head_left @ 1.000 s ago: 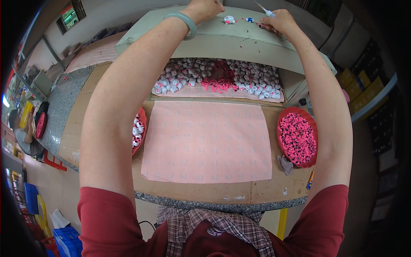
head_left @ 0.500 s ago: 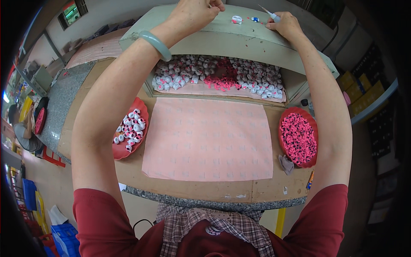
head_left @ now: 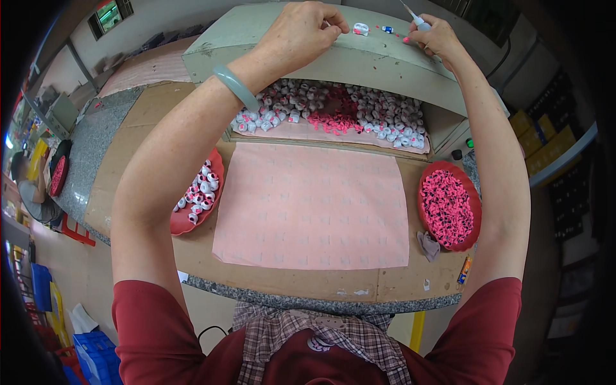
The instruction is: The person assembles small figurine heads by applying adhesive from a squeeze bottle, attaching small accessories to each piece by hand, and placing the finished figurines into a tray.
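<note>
1. A small white piece (head_left: 360, 28) lay on top of the pale green shelf (head_left: 359, 61), at the far edge of the view, with a tiny blue piece (head_left: 387, 29) just beside it.
2. The left hand (head_left: 301, 32) rested on the shelf top just left of the white piece, fingers curled in; whether they pinched anything could not be told (the fingertips were turned away).
3. The right hand (head_left: 438, 37) sat to the right of the blue piece, gripping a thin white tool (head_left: 416, 18) whose tip pointed up and left.
4. A pale green bangle (head_left: 235, 88) circled the left wrist.
5. Under the shelf lay a heap of white pieces (head_left: 385, 112) with pink bits (head_left: 333, 115) in the middle.
6. Nearer the person, a pink sheet (head_left: 314, 205) covered the brown table (head_left: 289, 279).
7. A red dish (head_left: 199, 199) of white pieces stood left of the sheet, partly behind the left forearm.
8. A red dish of pink bits (head_left: 448, 205) stood at the right, a grey rag (head_left: 428, 245) touching its near rim.
</note>
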Available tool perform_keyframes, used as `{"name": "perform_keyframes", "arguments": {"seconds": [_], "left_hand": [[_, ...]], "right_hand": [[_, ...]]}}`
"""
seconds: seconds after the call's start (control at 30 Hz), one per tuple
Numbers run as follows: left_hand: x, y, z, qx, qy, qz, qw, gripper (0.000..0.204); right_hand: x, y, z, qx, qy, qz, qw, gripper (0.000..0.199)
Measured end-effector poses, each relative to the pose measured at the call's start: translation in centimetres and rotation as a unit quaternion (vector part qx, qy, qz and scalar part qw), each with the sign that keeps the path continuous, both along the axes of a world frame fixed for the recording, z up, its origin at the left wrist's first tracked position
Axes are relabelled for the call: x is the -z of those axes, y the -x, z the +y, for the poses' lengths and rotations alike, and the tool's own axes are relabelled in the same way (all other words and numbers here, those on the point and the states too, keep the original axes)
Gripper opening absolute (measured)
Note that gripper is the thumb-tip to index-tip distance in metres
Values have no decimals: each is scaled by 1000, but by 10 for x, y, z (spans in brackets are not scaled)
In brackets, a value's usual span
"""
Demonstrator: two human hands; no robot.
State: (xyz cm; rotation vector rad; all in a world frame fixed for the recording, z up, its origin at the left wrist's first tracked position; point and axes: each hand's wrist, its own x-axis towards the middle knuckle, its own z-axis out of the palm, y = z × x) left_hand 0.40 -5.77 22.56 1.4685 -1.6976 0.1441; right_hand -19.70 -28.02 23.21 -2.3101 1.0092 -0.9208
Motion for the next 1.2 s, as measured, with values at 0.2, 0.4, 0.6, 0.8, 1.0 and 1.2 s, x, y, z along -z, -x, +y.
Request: {"name": "perform_keyframes", "arguments": {"seconds": [0.2, 0.4, 0.6, 0.8, 1.0, 1.2], "left_hand": [[0, -3, 3, -4, 3, -9, 1000, 22], [3, 1, 30, 5, 12, 48, 999, 21], [43, 6, 68, 42, -21, 245, 968, 18], [146, 32, 124, 224, -168, 507, 815, 32], [205, 79, 136, 421, -204, 669, 578, 45], [224, 93, 141, 474, -232, 673, 517, 43]], "right_hand": [[-4, 0, -9, 21, 39, 36, 998, 17], [2, -2, -6, 46, 75, 58, 994, 23], [-10, 11, 40, 37, 56, -143, 987, 5], [54, 26, 152, -85, -58, -188, 977, 23], [131, 26, 247, -121, -212, -217, 945, 12], [139, 1, 286, -180, -215, -309, 909, 11]]}}
